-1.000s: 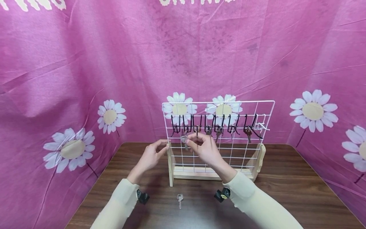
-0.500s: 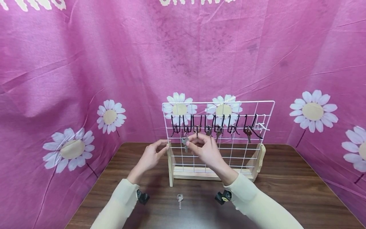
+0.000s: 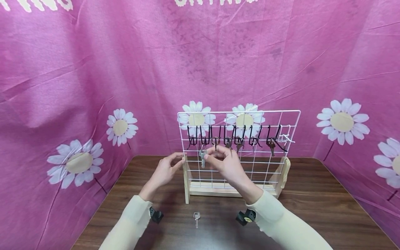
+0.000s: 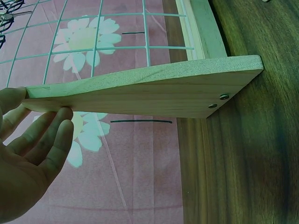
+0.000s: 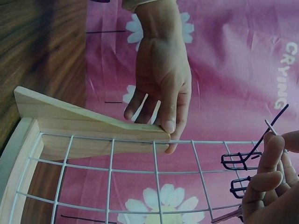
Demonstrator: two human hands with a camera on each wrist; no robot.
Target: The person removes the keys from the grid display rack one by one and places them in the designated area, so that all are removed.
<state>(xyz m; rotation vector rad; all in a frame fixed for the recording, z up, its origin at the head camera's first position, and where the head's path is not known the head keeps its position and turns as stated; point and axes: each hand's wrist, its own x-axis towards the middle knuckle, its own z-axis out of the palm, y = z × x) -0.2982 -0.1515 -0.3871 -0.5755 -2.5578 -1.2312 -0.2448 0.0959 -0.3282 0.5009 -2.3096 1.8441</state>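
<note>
A white wire grid rack [image 3: 200,170] with wooden side supports stands on the table. My left hand [image 3: 165,170] pinches the upper tip of its left wooden side panel [image 4: 140,93], thumb on one face and fingers on the other. My right hand [image 3: 226,163] pinches a silver key [image 3: 202,158] between thumb and fingers, in front of the grid below the leftmost black hooks. In the right wrist view the key [image 5: 269,126] shows edge-on close to a long black hook prong [image 5: 275,119]. A second silver key [image 3: 196,219] lies on the table in front of the rack.
A row of black double hooks [image 3: 204,140] hangs across the grid. Several keys hang there, including a brown key [image 3: 272,146] at the right. A white hook [image 3: 285,138] sits at the row's right end. Pink cloth [image 3: 156,69] with printed daisies stands behind the table.
My right hand has drawn back slightly down and to the right with the key, which now shows more of its flat face. My left hand stays on the side panel.
</note>
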